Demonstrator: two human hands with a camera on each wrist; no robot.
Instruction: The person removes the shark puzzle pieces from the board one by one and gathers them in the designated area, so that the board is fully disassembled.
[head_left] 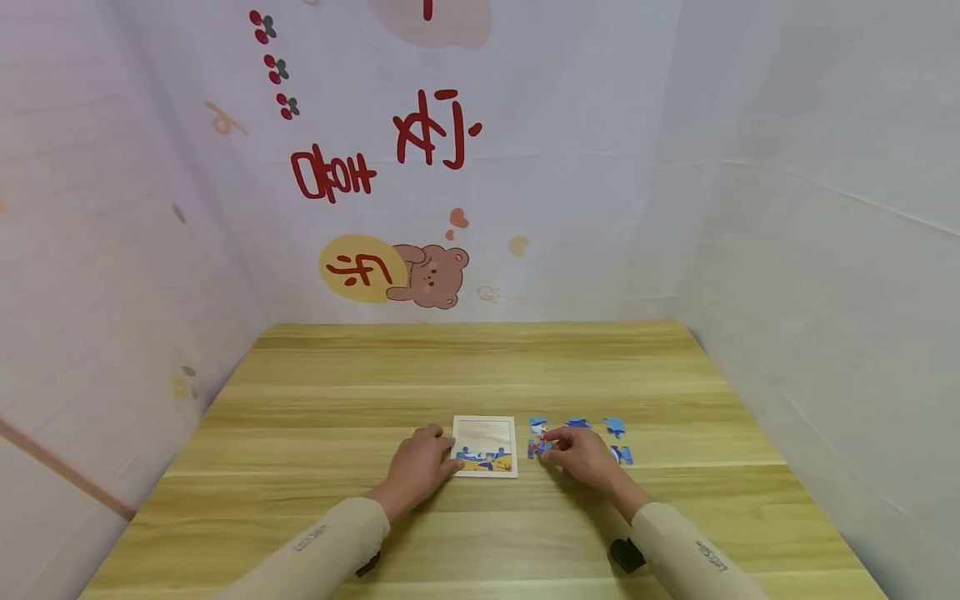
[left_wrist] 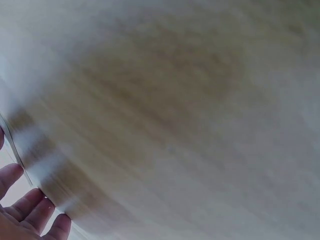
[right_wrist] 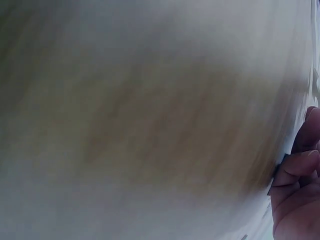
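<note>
Puzzle pieces [head_left: 614, 427] lay in two rows on the wooden table [head_left: 360, 367], just beyond the right side of a white frame [head_left: 516, 448] that sat about midway between the table's left and right edges, well short of its far edge. Inside the frame, a strip of fitted pieces [head_left: 487, 457] in blue, white and yellow ran along its near side, and the rest of the backing showed pale. The person's left hand [head_left: 417, 463] rested at the frame's left edge, its fingers spread, the thumb reaching over the near left corner. The right hand [head_left: 582, 455] was at the loose pieces, its forefinger and thumb set about a red-and-blue piece [head_left: 536, 448], the one nearest the frame in the near row; from where I stood I could not tell whether they pinched it. That hand covered part of the near row, where a blue-and-white piece [head_left: 624, 455] showed beyond it toward the table's right edge. Both arms wore cream sleeves [head_left: 311, 550], and a black object [head_left: 627, 555] showed by the right cuff. Past the table's far edge hung a pale cloth [head_left: 585, 208], printed with a brown bear [head_left: 435, 277] and red characters [head_left: 431, 133].
</note>
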